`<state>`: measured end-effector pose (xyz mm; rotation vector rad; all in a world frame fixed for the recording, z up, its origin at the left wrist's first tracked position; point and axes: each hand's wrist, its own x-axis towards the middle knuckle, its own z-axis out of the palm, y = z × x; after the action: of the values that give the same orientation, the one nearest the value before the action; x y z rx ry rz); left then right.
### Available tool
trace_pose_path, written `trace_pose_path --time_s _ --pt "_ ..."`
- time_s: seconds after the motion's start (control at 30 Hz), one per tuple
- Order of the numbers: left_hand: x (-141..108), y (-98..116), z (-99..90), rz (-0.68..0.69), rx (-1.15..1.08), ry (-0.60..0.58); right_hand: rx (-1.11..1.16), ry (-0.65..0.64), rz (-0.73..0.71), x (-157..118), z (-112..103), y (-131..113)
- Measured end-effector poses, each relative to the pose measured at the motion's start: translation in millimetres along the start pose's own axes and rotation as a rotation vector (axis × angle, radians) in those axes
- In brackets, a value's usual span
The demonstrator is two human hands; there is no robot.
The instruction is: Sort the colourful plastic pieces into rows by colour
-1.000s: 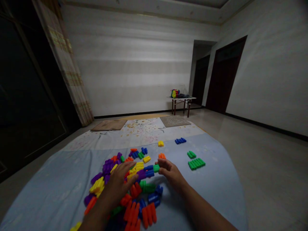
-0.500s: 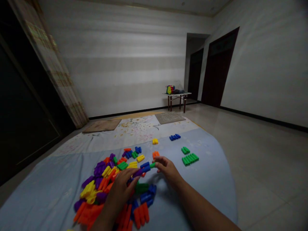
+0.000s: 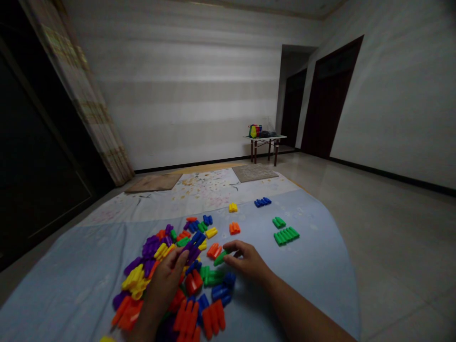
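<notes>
My left hand (image 3: 164,278) is above the heap, its thumb and fingers closed on a purple plastic block (image 3: 193,255). A blue block (image 3: 198,239) is attached to the purple one's far end. To the right, my right hand (image 3: 249,261) pinches a small green plastic block (image 3: 220,258) between thumb and fingertips, apart from the blue and purple pair. Just behind the green block lies an orange block (image 3: 214,251). Under and around my left hand spreads a heap of tube-shaped blocks in purple, yellow (image 3: 135,278), orange (image 3: 214,318), green and blue.
On the blue cloth (image 3: 302,294) at the right are green blocks (image 3: 286,235), with blue blocks (image 3: 262,202), a yellow block (image 3: 232,207) and an orange block (image 3: 234,228) farther off. Two flat boards (image 3: 254,172) rest at the far edge. A small table (image 3: 265,138) stands by the wall.
The green block in my right hand has come away from the blue and purple blocks. My left hand has drawn back left with those two, tilting them upward.
</notes>
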<state>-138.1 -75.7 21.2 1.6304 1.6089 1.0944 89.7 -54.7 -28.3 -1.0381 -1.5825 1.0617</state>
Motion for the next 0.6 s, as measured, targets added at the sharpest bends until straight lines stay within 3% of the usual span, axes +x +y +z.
trace_pose_path --time_s 0.2,0.43,0.5,0.6 --pt "-10 7 7.4 0.067 0.078 -0.060 -0.105 0.019 -0.133 -5 0 -9" --pt "-22 14 22.2 0.211 0.149 -0.216 -0.051 -0.084 -0.143 -7 3 -13" --pt "-22 14 19.0 0.191 0.116 -0.174 -0.030 -0.051 -0.131 -5 0 -14" --pt "-19 12 5.4 0.056 0.003 0.036 0.053 0.126 -0.093 2 -9 -13"
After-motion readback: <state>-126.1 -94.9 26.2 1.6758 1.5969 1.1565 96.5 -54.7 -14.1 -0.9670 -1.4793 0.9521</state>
